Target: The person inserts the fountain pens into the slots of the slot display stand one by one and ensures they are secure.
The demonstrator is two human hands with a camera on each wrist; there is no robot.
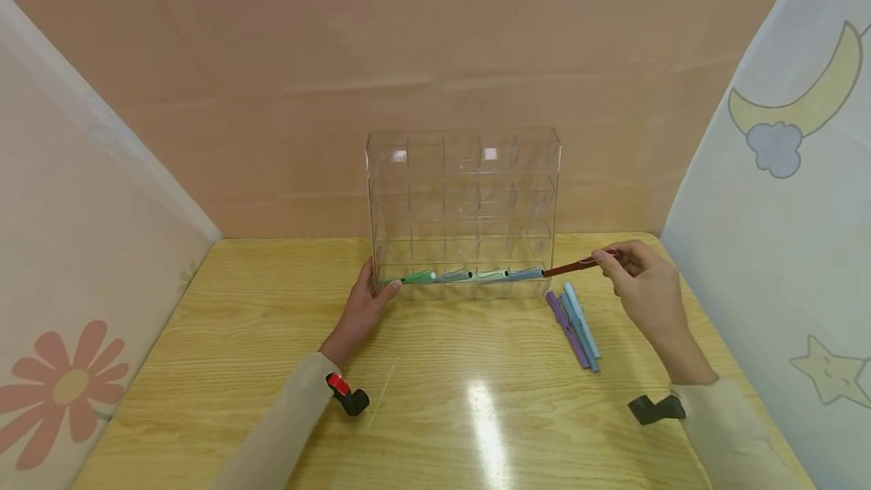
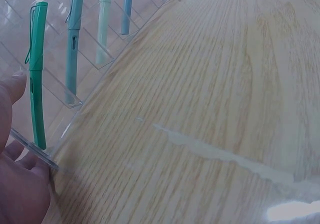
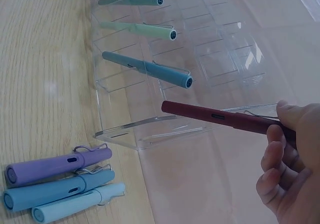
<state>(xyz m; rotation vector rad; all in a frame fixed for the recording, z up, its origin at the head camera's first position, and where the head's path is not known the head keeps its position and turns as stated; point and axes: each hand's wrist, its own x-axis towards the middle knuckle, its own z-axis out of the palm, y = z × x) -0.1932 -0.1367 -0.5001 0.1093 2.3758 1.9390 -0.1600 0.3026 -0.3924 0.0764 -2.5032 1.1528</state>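
A clear acrylic rack (image 1: 463, 206) with a grid of compartments stands upright at the back of the table. Along its bottom row lie a green pen (image 1: 418, 277), a teal pen (image 2: 72, 49), a pale green pen (image 3: 145, 30) and a blue pen (image 3: 147, 69). My left hand (image 1: 364, 305) grips the rack's lower left corner, thumb in front beside the green pen. With thumb and fingers my right hand (image 1: 646, 286) pinches a dark red pen (image 3: 215, 116) by its clip end. The red pen's free end points at the rack's lower right side.
On the table (image 1: 327, 414) right of the rack, a purple pen (image 1: 568, 329), a blue pen (image 3: 60, 189) and a light blue pen (image 1: 583, 320) lie side by side. An orange-brown backdrop (image 1: 463, 36) rises behind the rack, with patterned white panels at both sides.
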